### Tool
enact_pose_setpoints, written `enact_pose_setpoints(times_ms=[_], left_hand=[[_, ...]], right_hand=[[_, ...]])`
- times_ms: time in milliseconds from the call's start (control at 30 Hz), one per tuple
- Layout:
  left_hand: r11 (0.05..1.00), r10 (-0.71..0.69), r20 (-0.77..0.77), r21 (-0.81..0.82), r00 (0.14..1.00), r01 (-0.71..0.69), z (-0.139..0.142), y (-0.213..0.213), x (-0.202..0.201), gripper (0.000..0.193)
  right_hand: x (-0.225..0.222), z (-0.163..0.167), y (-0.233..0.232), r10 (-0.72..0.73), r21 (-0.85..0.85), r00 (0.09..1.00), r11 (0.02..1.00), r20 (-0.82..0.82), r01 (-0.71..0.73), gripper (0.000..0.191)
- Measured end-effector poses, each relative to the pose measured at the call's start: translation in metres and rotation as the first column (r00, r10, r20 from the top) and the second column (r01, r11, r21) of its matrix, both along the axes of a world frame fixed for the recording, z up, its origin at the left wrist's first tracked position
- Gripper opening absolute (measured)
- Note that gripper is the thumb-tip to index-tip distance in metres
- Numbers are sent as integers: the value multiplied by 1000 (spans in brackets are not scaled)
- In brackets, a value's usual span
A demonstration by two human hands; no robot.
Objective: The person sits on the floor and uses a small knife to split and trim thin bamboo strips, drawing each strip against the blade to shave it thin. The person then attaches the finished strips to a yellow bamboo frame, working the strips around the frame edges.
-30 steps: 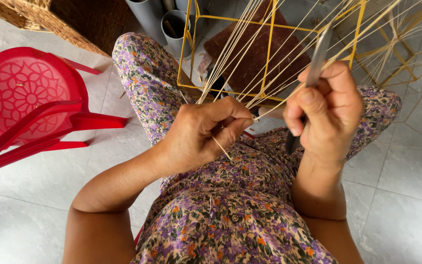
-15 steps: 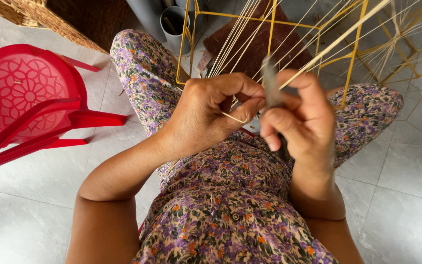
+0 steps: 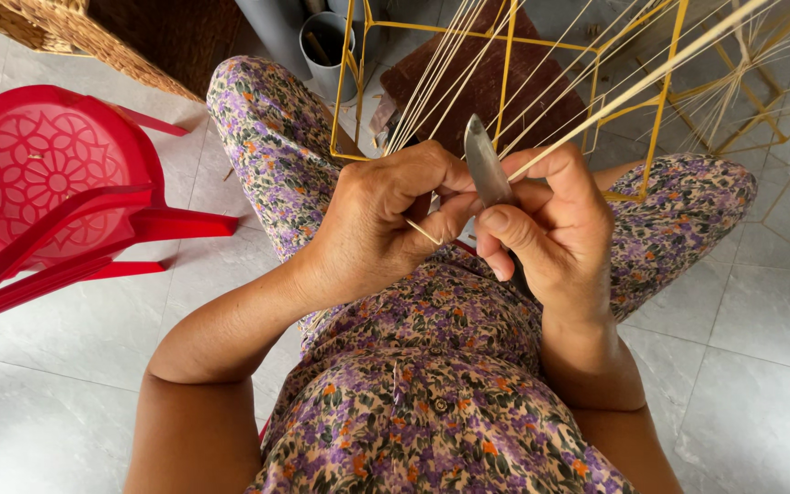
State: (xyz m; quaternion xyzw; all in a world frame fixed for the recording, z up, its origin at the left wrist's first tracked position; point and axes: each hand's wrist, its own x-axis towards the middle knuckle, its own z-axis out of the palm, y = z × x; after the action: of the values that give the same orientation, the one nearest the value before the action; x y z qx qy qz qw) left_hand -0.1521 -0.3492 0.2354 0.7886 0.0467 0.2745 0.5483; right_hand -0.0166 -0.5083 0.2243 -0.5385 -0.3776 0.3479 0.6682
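My left hand (image 3: 386,220) pinches a thin pale cane strip (image 3: 424,231) between thumb and fingers, close against my right hand. My right hand (image 3: 546,224) grips a small knife (image 3: 484,169) whose grey blade points up, and a long cane strip (image 3: 637,87) runs from that hand up to the right. Both hands are raised over my lap, which is covered by a flowered dress. Just beyond them stands a yellow wire frame (image 3: 505,87) strung with many thin cane strands (image 3: 432,78).
A red plastic chair (image 3: 52,197) lies tipped on the white tiled floor at the left. A woven basket (image 3: 57,27) sits at the top left. Grey tubes (image 3: 326,37) and a brown mat (image 3: 491,82) lie behind the frame; more yellow frames (image 3: 761,101) stand at the right.
My hands have come together and risen. The knife turned from slanting right to pointing upward, and my left hand closed its pinch on the strip beside the blade.
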Motion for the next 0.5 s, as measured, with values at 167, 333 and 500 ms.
enact_pose_setpoints(times_ms=[167,333,500], left_hand=[[1000,-13,-23,12,1000,13,1,2,-4,8],[995,-98,-31,-39,995,97,4,-2,-14,4],[994,-113,-32,11,993,113,8,3,-15,12]], right_hand=[[2,-5,-1,14,23,1000,1000,24,-15,24],[20,-4,-4,-124,98,990,988,64,117,18],[26,-2,-10,-111,131,993,986,49,104,19]])
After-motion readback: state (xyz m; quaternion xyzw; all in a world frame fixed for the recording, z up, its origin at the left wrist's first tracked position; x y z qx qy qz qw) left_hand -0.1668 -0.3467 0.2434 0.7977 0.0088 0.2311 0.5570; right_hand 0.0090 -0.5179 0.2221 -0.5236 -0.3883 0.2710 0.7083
